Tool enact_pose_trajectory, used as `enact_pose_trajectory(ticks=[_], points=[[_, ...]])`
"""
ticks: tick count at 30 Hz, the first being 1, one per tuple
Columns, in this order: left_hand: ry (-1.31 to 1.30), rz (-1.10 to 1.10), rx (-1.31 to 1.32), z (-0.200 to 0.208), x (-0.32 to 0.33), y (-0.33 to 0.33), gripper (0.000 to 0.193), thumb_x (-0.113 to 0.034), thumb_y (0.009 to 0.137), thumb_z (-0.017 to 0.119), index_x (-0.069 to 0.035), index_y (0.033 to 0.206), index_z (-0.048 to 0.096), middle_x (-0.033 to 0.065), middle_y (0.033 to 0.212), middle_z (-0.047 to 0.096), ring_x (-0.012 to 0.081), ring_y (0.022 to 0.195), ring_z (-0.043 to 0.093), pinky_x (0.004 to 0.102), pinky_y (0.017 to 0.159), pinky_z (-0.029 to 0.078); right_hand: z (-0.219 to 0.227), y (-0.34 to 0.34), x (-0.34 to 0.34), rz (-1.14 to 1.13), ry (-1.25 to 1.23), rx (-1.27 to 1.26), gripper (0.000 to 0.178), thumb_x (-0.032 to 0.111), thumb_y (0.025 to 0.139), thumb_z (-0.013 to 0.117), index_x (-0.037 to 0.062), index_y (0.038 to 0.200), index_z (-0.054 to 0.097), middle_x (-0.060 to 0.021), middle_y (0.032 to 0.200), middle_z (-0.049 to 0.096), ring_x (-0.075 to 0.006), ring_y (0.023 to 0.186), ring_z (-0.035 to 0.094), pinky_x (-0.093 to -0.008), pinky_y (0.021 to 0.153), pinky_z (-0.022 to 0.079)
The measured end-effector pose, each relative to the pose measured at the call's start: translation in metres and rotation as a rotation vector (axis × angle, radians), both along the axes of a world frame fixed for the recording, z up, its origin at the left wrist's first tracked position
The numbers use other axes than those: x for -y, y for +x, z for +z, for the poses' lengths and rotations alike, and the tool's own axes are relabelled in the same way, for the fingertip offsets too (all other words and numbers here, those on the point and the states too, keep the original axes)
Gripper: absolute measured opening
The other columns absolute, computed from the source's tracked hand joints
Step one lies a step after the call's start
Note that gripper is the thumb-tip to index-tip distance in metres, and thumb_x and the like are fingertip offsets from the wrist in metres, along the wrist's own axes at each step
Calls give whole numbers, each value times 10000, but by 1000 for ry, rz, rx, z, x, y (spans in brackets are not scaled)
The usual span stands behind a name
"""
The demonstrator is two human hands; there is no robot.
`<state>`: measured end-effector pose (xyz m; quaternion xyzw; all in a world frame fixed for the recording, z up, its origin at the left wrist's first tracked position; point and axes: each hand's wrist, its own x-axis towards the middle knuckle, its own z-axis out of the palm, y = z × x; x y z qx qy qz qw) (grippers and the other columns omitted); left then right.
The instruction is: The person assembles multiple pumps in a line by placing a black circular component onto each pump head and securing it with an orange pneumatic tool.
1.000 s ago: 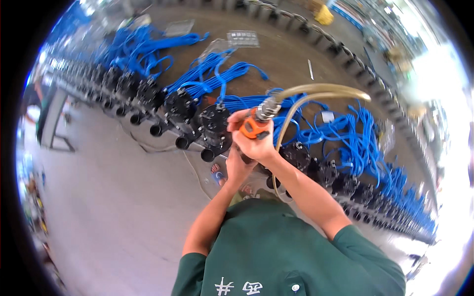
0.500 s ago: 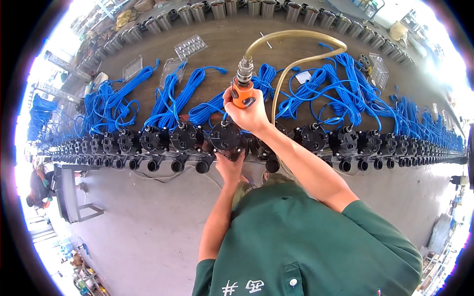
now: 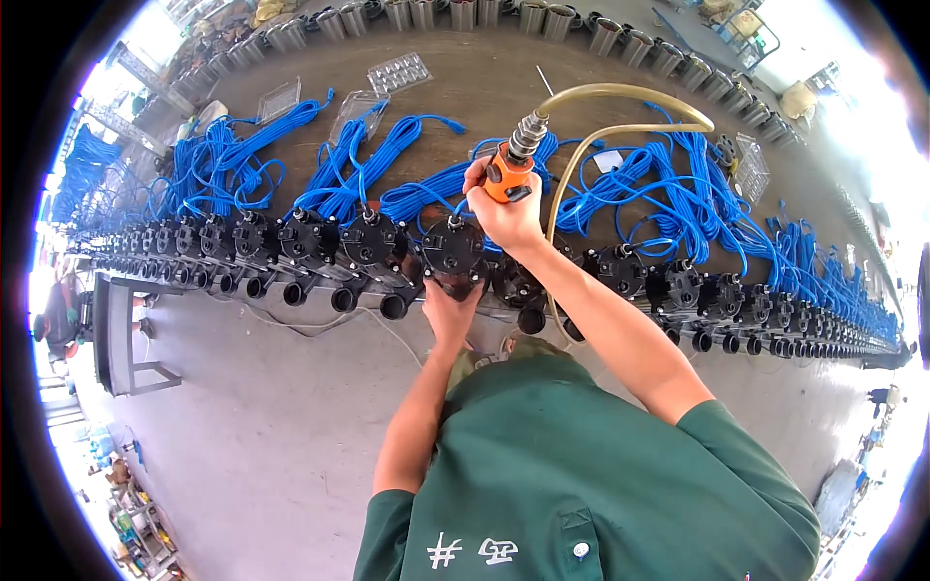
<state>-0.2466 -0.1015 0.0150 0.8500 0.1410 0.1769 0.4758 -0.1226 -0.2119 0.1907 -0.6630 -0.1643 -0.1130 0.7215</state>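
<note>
My right hand [image 3: 508, 215] is closed around an orange air screwdriver [image 3: 510, 172], held upright above the row and to the right of one round black pump head [image 3: 453, 248]. A silver fitting [image 3: 528, 134] on the tool joins it to a yellowish hose [image 3: 620, 91]. The tool's lower end and bit are hidden beneath my hand. Against the near side of the same pump head, my left hand [image 3: 449, 316] is closed on it, its fingertips partly hidden under the black body. A blue cable [image 3: 426, 190] leads from the pump onto the table.
Similar black pumps [image 3: 373, 242] line the table's near edge on both sides. Coiled blue cables [image 3: 620, 184] lie behind them. Clear plastic trays [image 3: 399, 72] and a row of steel cylinders [image 3: 465, 14] stand farther back. The hose loops down past my right forearm.
The head view has turned slightly. My right hand has shifted right with the air screwdriver, a little away from the pump head. My left hand stays at the same pump.
</note>
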Motion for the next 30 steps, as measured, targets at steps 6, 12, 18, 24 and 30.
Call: enact_pose_trajectory(ticks=[6, 12, 18, 24, 30], points=[[-27, -9, -2, -7, -6, -3, 821, -352, 696, 877, 41, 1274, 447, 233, 1002, 685, 446, 885, 669, 500, 753, 526, 14, -6, -7, -13, 113, -58, 236, -69, 770, 616, -27, 1000, 649, -62, 851, 692, -118, 786, 657, -273, 699, 524], [-79, -53, -40, -11, -11, -5, 1046, -312, 677, 890, 47, 1471, 312, 165, 1010, 706, 358, 894, 693, 438, 778, 548, 19, -60, 10, 230, 183, -185, 222, -102, 787, 560, -23, 984, 627, -89, 864, 668, -115, 658, 617, -248, 572, 506], [-115, -104, -18, -6, -14, -2, 1082, -310, 664, 900, 49, 1483, 291, 205, 1158, 667, 380, 951, 680, 413, 795, 559, -8, -67, 4, 403, -42, -67, 238, -61, 833, 568, 24, 1050, 518, -100, 905, 580, -141, 715, 567, -272, 631, 499], [-77, -112, 9, 5, -29, -3, 1125, -327, 631, 923, 46, 1483, 290, 220, 1256, 620, 380, 1065, 641, 431, 907, 521, 13, -67, -4, 392, -5, -217, 331, -26, 855, 596, 13, 1181, 552, -105, 976, 647, -121, 741, 596, -259, 656, 509], [-406, -377, 63, 1, -52, 21, 1146, -255, 590, 929, -19, 1508, 284, 230, 1378, 530, 378, 1247, 569, 428, 1036, 480, 54, -26, -62, 234, 160, -50, 321, 21, 767, 581, -4, 1087, 562, -138, 904, 593, -159, 637, 540, -341, 634, 505]])
